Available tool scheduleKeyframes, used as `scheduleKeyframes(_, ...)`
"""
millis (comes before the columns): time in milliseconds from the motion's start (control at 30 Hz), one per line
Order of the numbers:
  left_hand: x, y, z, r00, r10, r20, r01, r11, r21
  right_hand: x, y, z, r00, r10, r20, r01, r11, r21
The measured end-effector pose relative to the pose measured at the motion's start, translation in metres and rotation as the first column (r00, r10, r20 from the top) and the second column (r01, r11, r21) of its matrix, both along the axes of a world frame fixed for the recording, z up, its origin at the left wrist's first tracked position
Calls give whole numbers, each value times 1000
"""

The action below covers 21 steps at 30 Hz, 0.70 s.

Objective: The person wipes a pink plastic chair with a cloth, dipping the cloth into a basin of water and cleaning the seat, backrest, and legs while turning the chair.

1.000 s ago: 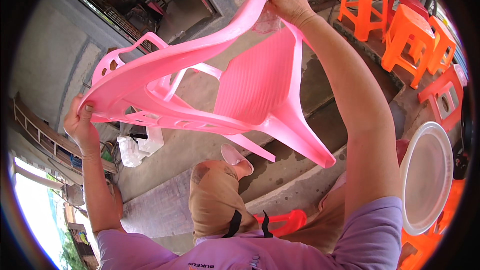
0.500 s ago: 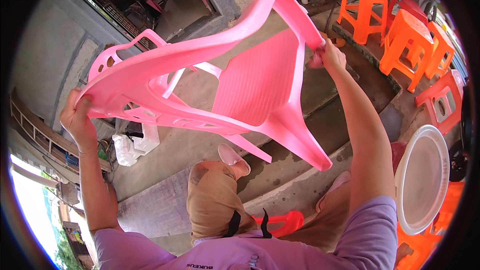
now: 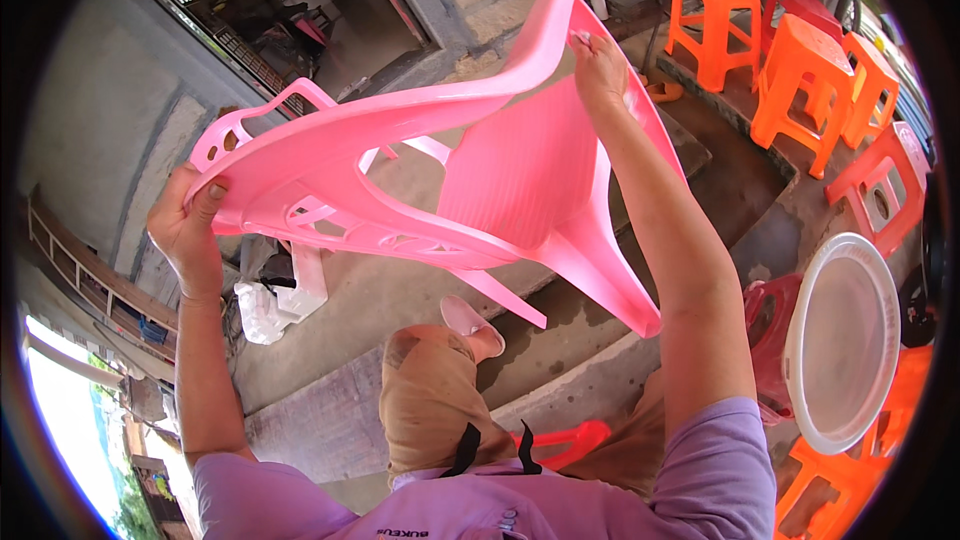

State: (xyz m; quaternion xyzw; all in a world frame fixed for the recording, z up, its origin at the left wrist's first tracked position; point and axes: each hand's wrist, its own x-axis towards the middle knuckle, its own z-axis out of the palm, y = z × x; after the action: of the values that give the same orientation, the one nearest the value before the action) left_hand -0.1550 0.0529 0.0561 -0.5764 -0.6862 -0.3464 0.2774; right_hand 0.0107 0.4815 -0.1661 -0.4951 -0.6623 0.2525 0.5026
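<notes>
A pink plastic armchair is held up tilted in front of me, its ribbed seat and pierced backrest showing. At its left end, my left hand is closed around the backrest's edge, thumb on the near side. My right hand is closed against the inner side of the armrest, near its bend at the upper right. A small pale pinkish bit shows at the right fingers; whether it is a cloth I cannot make out. One chair leg points down toward my knees.
Orange stools stand along the right, with a red stool lower down. A pale round basin is at the lower right. A white bag lies left of my foot. Wet concrete steps run below the chair.
My right hand has moved up and left along the armrest, away from its outer right part. The chair and my left hand have shifted slightly within the view.
</notes>
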Motion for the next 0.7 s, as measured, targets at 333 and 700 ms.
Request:
scheduleKeyframes(333,19,11,6,995,14,101,-14,1000,9,-23,-61,46,694,373,-616,-278,928,249)
scheduleKeyframes(700,26,30,15,980,179,84,-183,982,40,4,-195,102,878,298,-374,-11,795,607)
